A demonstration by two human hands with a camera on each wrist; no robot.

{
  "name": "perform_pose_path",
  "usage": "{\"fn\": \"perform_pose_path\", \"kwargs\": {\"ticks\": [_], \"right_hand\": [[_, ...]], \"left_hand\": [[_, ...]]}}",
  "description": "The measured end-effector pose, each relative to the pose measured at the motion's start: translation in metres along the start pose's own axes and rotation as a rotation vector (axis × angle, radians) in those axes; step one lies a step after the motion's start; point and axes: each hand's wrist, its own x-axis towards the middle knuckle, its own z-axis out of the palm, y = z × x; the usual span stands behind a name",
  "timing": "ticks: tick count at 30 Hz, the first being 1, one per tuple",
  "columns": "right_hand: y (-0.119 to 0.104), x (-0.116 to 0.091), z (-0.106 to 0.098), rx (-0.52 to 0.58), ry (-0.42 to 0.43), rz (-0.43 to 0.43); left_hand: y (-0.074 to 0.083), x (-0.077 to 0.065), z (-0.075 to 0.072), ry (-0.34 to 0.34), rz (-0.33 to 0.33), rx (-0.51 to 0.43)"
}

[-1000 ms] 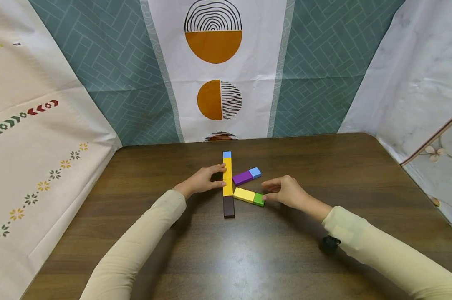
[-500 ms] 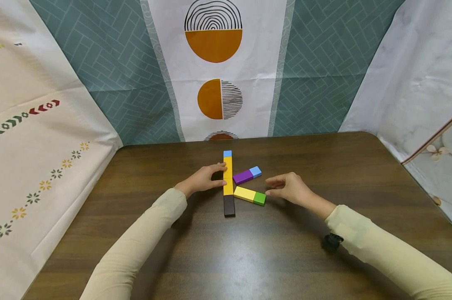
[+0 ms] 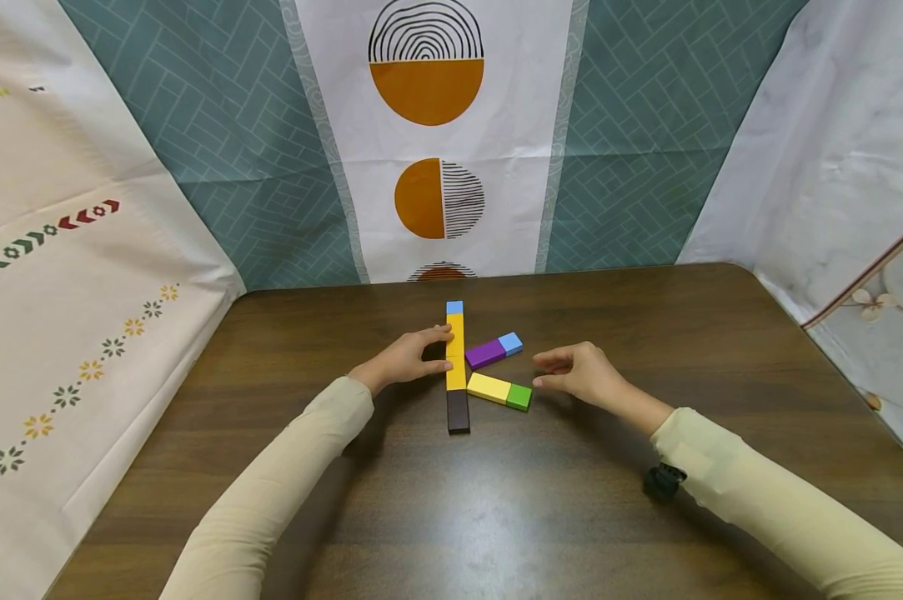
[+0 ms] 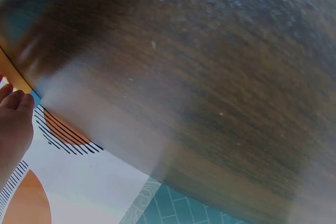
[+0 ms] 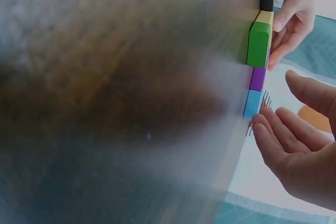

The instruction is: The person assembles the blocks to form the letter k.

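Several coloured blocks lie flat on the table. A straight row runs away from me: a black block (image 3: 459, 412), two orange-yellow blocks (image 3: 457, 377) and a small light blue block (image 3: 454, 307). The thumb and fingertips of my left hand (image 3: 400, 359) rest on the orange-yellow blocks from the left. On the row's right side a purple block (image 3: 484, 353) with a light blue block (image 3: 510, 343) slants outward. Below it slants a pale yellow block (image 3: 489, 387) ending in a green block (image 3: 519, 397). My right hand (image 3: 582, 375) hovers just right of the green block, holding nothing, fingers loosely bent.
The dark wooden table (image 3: 451, 517) spreads around the blocks. Behind it hangs a patterned cloth (image 3: 451, 142), with a flower-printed cloth (image 3: 98, 333) on the left and a pale cloth (image 3: 834, 167) on the right. A black device (image 3: 664, 482) sits at the right wrist.
My right hand has let go of the green block and drawn slightly away to the right. My left hand stays on the orange-yellow blocks.
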Motion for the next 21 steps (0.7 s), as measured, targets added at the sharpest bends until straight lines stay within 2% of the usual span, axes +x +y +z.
{"fn": "perform_pose_path", "kwargs": {"ticks": [14, 21], "right_hand": [[0.0013, 0.0004, -0.0052, 0.006, 0.021, -0.008], [0.0036, 0.0014, -0.009, 0.005, 0.042, 0.0]], "left_hand": [[-0.0029, -0.0003, 0.0037, 0.016, -0.006, -0.05], [-0.0027, -0.0007, 0.0045, 0.017, 0.003, -0.041]]}}
